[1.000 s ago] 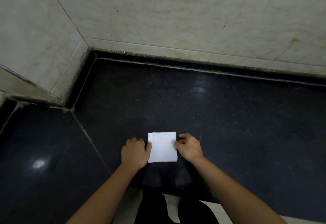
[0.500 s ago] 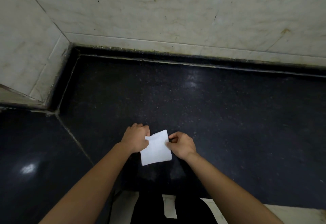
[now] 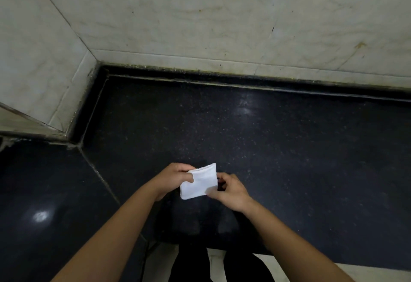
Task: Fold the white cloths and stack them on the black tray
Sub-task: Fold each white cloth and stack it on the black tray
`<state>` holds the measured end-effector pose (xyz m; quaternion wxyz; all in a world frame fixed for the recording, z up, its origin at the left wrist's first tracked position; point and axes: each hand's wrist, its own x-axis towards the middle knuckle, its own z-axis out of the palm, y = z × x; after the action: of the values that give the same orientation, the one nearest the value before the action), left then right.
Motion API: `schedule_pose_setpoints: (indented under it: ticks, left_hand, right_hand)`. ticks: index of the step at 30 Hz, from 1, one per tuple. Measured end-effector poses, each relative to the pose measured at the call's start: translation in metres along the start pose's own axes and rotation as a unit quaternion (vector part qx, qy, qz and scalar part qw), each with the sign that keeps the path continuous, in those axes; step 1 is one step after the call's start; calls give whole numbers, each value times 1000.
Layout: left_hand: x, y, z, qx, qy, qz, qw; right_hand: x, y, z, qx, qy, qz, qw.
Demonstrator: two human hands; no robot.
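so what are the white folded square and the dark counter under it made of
The small white folded cloth looks like soft fabric with a matte finish: it bends in the grip and seems to have a hemmed edge. The black speckled counter looks like polished stone, probably granite: fine pale flecks and glossy light reflections.

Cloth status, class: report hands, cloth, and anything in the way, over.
Left hand grips cloth at left edge, right hand pinches its right corner. Cloth folded small, tilted, held over dark counter. No tray in view; nothing blocking.
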<state>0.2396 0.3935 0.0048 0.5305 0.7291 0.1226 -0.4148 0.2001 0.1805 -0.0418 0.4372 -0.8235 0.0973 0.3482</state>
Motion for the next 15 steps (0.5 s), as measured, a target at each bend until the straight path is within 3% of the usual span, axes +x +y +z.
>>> schedule_pose_setpoints:
  ticks: [4,9,12,15]
  left_hand:
    - [-27,26,-9,-168,-37,45,984]
    - [-64,53,-20,-304,-57,113,944]
    - [-79,65,-27,-250,-98,158,950]
    - [-81,79,-31,-169,-113,174,963]
  right_hand:
    - [-9,-20,-25,219,-99,-6,971]
    - [-24,-58,-56,379,-128,-38,916]
    - [-37,-84,-72,422,-128,-75,894]
    - [-57,-101,-88,395,-93,-109,908]
